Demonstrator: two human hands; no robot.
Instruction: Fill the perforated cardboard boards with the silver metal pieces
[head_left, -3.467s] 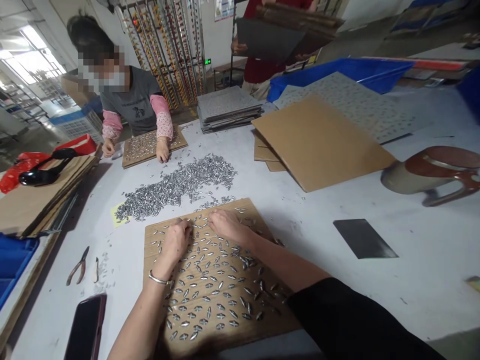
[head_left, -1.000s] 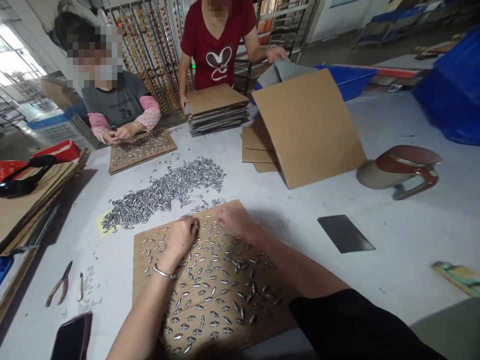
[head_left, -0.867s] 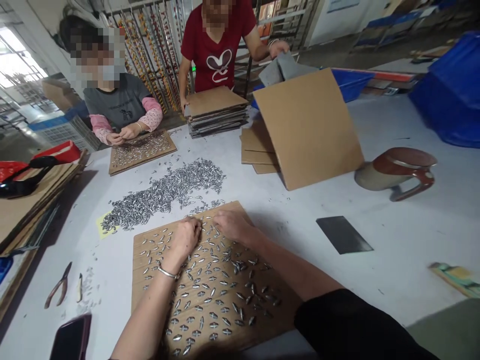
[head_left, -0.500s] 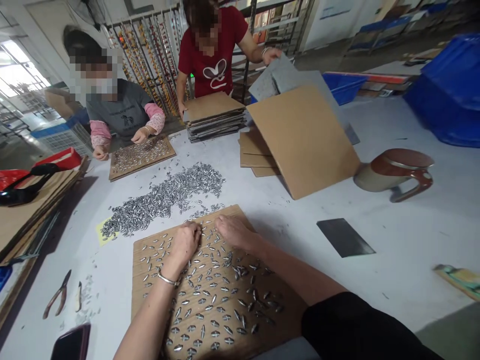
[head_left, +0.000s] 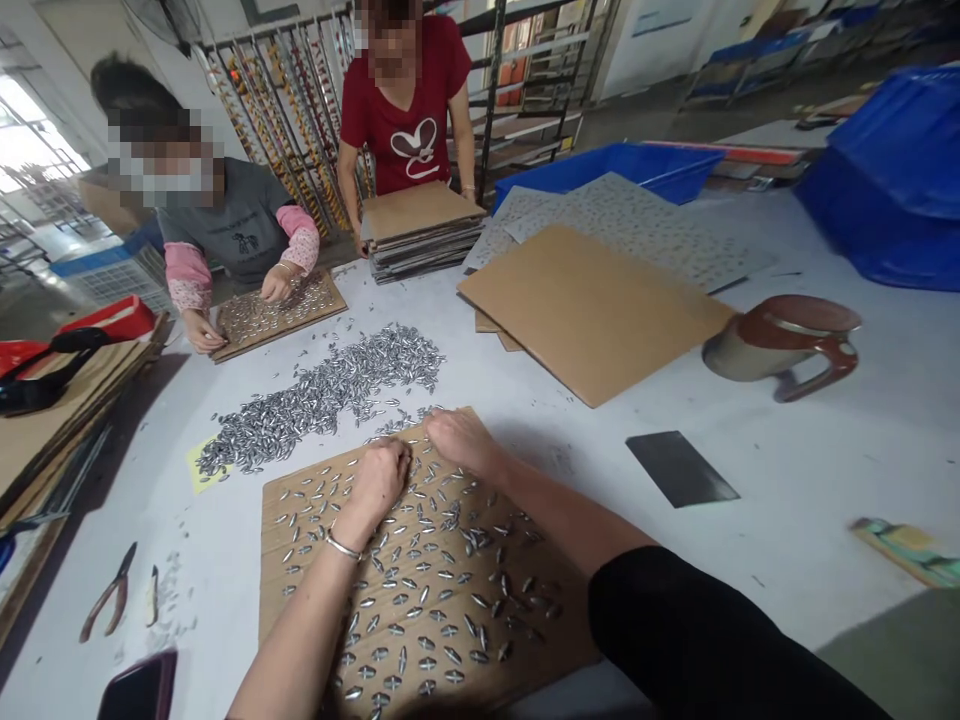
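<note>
A sheet of brown cardboard lies in front of me, covered with small silvery spindle-shaped metal pieces, spread in rough rows, with some bunched on the right. Near the sheet's far edge my left hand, with a bangle at its wrist, has its fingers curled and pinched low over the pieces. My right hand is just right of it at the far edge, fingers bent together. Whatever either hand's fingertips hold is hidden or too small to make out. Beyond the sheet stretches a heap of loose metal pieces.
Pliers, a small knife-like tool and a phone lie left. At right are a dark plate, a mug and a cardboard sheet over grey sheets. Two co-workers stand across the table, one handling a piece-covered board.
The far co-worker has let go of the raised grey sheets, and the tilted cardboard has come down flatter. My hands have shifted only slightly at the far edge.
</note>
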